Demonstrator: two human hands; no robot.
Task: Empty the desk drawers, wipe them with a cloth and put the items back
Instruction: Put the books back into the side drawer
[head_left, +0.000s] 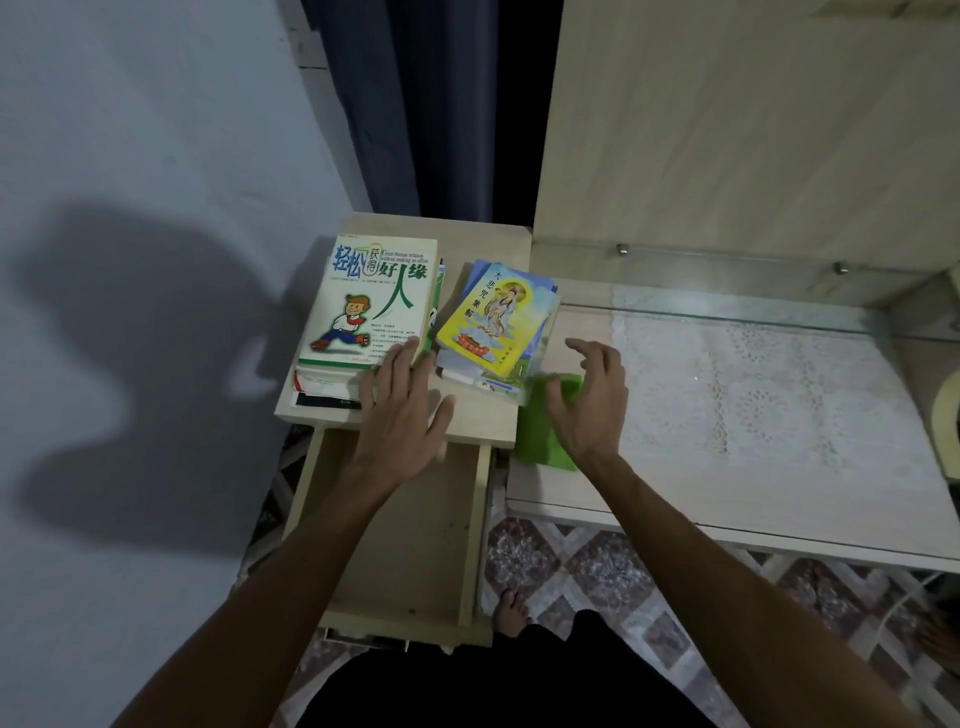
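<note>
**Hands over the books and cloth, drawer pulled out below**

We held our left hand (402, 410) flat, fingers straight, fingertips touching the near edge of the white book stack (371, 301) just ahead of it. Our right hand (589, 400) hovered with fingers loosely spread, grasping nothing; the green cloth (540, 441), soft and rumpled, lay directly beneath it on the desk top (571, 493). Between our 2 hands and slightly beyond sat the yellow booklet pile (493, 322), glossy and fanned. Under our left wrist, the open drawer (415, 545) showed a bare, pale wooden bottom. Right of our right hand spread a white lace mat (753, 384).
</note>
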